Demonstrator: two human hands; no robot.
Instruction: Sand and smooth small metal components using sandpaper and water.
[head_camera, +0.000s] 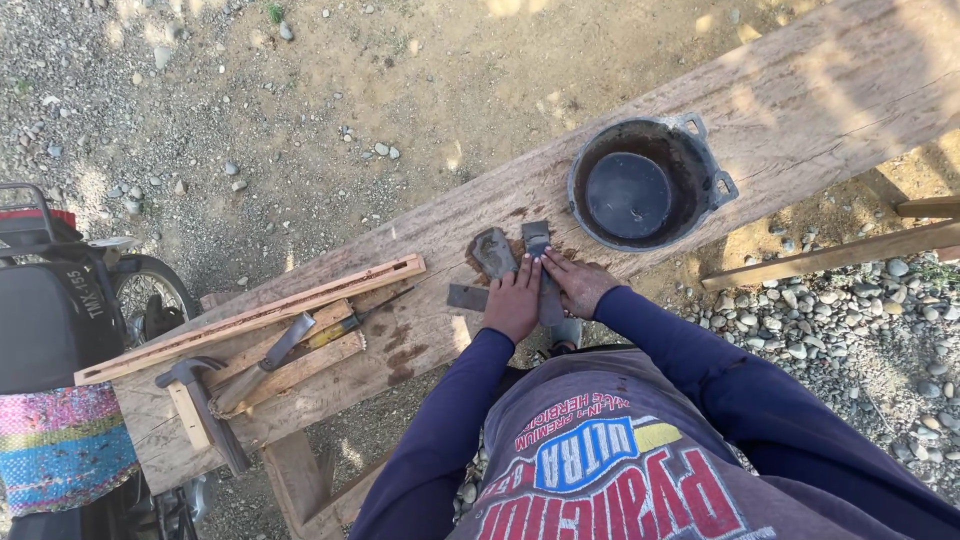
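My left hand (513, 300) and my right hand (577, 281) press side by side on a flat metal blade (541, 262) that lies on a wooden plank bench (780, 110). The blade's far end pokes out past my fingertips. A dark wet whetstone (493, 251) sits just left of it, partly under my left fingers. A small flat metal piece (466, 297) lies to the left of my left hand. Both arms are in dark blue sleeves.
A black round pot (648, 183) with liquid stands on the plank behind my hands. At the left end lie a hammer (203, 402), a chisel (262, 366), a wooden frame strip (255, 317) and offcuts. A motorcycle (70, 330) stands at far left. Gravel surrounds the bench.
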